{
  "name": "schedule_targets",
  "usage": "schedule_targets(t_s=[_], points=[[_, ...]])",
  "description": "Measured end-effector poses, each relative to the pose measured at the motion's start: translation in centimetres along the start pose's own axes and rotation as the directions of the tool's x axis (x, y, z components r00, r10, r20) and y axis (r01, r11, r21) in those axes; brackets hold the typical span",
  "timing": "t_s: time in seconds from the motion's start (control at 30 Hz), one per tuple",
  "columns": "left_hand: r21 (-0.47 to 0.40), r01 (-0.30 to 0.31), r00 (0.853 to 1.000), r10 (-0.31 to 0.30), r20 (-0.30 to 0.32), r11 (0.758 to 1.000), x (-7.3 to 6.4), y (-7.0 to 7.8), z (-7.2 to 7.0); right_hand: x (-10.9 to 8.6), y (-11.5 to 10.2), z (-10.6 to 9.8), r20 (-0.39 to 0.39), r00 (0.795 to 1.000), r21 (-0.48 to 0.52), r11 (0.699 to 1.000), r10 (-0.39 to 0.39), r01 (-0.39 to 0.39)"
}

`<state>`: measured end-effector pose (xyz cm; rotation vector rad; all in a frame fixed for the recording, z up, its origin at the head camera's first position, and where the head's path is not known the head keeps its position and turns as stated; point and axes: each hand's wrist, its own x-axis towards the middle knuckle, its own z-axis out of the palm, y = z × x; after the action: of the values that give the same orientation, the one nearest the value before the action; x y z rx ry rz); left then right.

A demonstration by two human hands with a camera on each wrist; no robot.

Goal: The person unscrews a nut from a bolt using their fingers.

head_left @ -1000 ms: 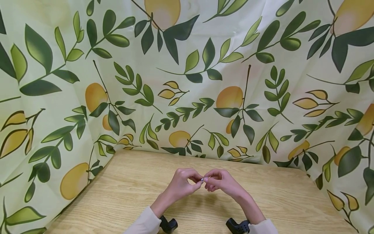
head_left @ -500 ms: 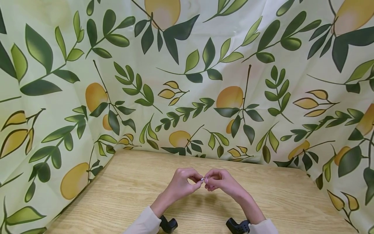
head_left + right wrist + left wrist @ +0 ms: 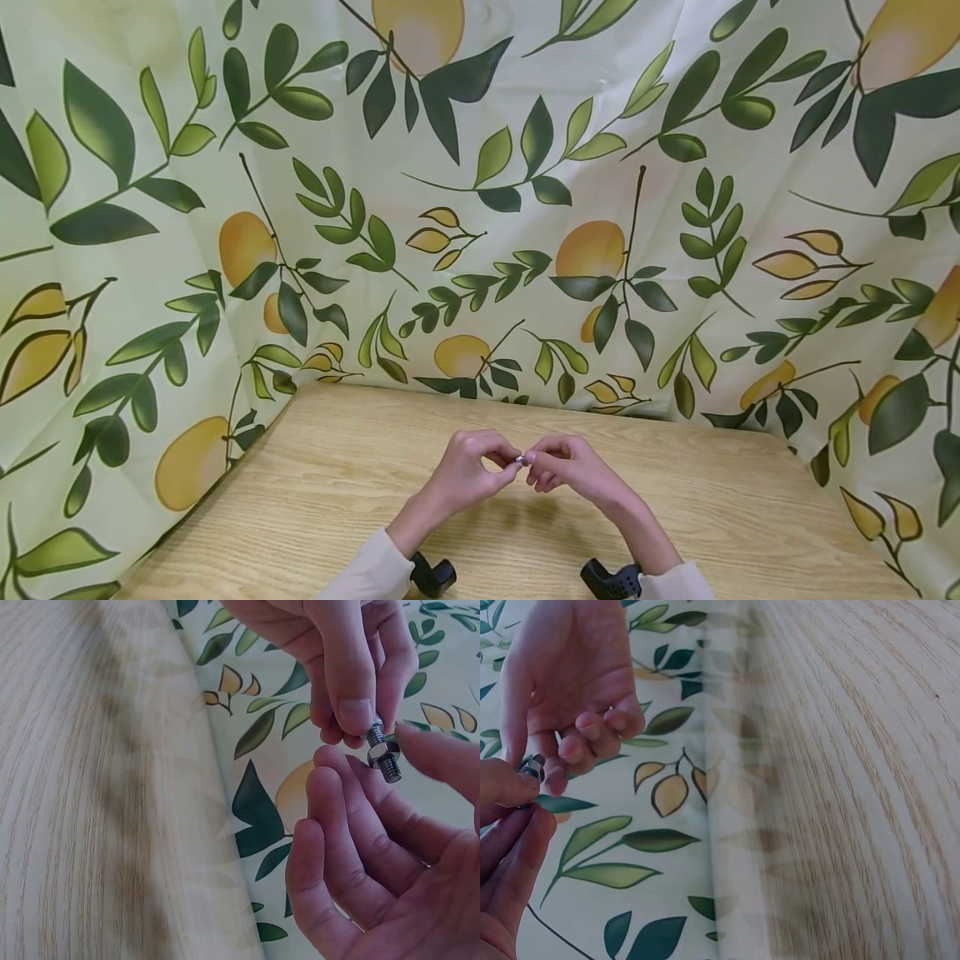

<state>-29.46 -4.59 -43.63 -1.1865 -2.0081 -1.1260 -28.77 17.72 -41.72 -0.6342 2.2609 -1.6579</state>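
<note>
Fruit-and-leaf printed cloth (image 3: 517, 75) hangs on every side we can see, closing off a pale wood-grain table (image 3: 345, 492), and all the action sits right at the middle, just above that surface. Two bare hands meet fingertip to fingertip! Left hand (image 3: 472, 468) has the bolt (image 3: 391, 771), thumb and forefinger pinching it near one end, and that looks like a deliberate choice: such a grip leaves the threaded length bare and tilted down toward the other palm. Right hand (image 3: 576, 472) comes in from its own side, palm up in its wrist view, fingers bent loosely and lying close together, thumb (image 3: 439, 757) just beside the hex nut (image 3: 381, 753). Is that thumb pressing the metal? I cannot tell; contact is too close to call. My read is that thumb and forefinger flank the nut because small hex flats need fingertips on both sides.

Now to containers: none shows in any view. Closest we get is the nut itself, ringing the bolt partway along, threads showing above and below it. What the left fingers cover at the far end, a head perhaps, is hidden. Pale sleeves (image 3: 369, 567) and a black wrist device (image 3: 433, 577) at each forearm frame the bottom edge.
</note>
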Motion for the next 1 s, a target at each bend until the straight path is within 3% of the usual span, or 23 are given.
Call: schedule_targets(t_s=[0.5, 0.8, 1.0], points=[[-0.001, 0.023, 1.0, -0.022, 0.02, 1.0, 0.01, 0.22, -0.22, 0.2, 0.07, 0.09, 0.002, 0.998, 0.023, 0.998, -0.066, 0.065], [-0.005, 0.013, 1.0, -0.013, 0.007, 1.0, 0.04, 0.23, -0.11, 0.1, 0.1, -0.16, 0.015, 1.0, -0.013, 1.0, -0.016, 0.016], [0.005, 0.015, 1.0, -0.015, 0.014, 1.0, 0.08, 0.32, -0.13, -0.01, 0.12, -0.14, 0.033, 0.999, -0.001, 0.999, -0.04, 0.04]])
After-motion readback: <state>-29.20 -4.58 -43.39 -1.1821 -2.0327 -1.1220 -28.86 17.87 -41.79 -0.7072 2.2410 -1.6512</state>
